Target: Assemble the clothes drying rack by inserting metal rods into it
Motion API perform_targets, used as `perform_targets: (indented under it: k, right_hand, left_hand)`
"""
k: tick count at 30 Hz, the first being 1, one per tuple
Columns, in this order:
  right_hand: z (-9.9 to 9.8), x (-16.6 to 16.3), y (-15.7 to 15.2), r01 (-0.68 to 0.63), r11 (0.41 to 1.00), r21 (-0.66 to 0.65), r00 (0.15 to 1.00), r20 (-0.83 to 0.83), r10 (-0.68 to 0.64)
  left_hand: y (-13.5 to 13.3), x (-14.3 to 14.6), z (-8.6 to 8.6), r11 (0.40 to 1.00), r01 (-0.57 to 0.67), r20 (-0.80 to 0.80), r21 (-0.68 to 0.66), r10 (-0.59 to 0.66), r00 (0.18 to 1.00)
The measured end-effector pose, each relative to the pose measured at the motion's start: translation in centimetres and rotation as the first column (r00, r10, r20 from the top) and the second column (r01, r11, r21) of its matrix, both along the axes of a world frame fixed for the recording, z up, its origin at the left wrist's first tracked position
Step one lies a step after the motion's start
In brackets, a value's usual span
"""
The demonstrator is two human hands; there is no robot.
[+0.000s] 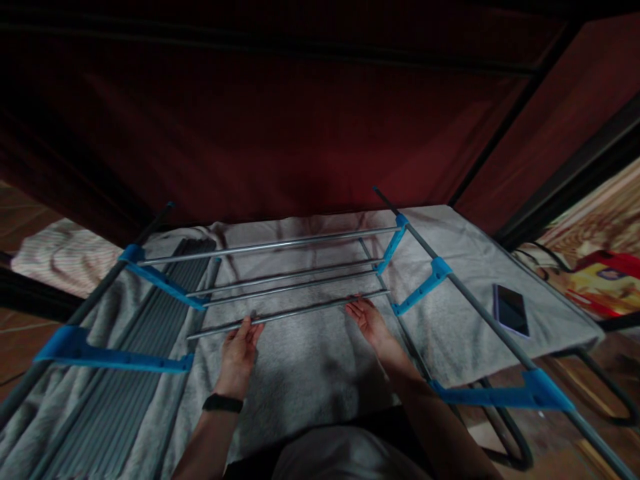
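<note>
1. Support, draped in a grey cloth [295, 373]; clock face centred on the cloth, 12 o'clock farthest from the wearer. Creases gather toward 9 o'clock.
2. Bent dark tubes [609, 380], visible beyond the support's edge at 4 o'clock.
3. Slender grey rods [130, 380], laid side by side on the cloth between 8 and 9 o'clock.
4. Phone [511, 311], lying flat, dark screen upward, at 3 o'clock.
5. Rack frame [280, 245], over the cloth; contact points unclear.

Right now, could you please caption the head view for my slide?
Left hand and right hand hold a metal rod among blue brackets over grey fabric.
</note>
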State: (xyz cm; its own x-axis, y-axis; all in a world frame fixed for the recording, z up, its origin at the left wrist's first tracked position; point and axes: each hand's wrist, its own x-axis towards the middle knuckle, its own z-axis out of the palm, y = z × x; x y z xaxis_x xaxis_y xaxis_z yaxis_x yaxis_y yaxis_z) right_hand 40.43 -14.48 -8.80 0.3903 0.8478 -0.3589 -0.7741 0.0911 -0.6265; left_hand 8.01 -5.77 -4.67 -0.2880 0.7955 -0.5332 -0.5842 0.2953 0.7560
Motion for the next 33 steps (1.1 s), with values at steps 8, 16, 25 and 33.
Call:
perform_targets:
  k: [8,16,25,33]
  right_hand:
    - [0.2,-0.1,0.1,-0.021,0.999,-0.037,0.999,0.045,0.023]
    - [0.6,0.2,-0.1,-0.027,0.998,-0.058,0.998,0.054,0.030]
    - [-0.2,1.2,-0.3,-0.035,0.988,-0.149,0.984,0.167,0.060]
    - [0.5,1.2,0.1,0.036,0.973,-0.228,0.984,0.176,0.005]
  left_hand:
    - [-0.3,-0.5,0.9,0.996,0.084,0.072,-0.007,-0.083,0.994]
    - [-0.9,0.4,1.0,1.000,0.019,0.100,0.009,-0.020,0.995]
    - [-1.6,0.3,0.4,0.997,0.034,0.190,0.076,-0.048,0.981]
    - [-1.8,0.4,0.2,0.996,0.037,0.199,0.083,-0.053,0.979]
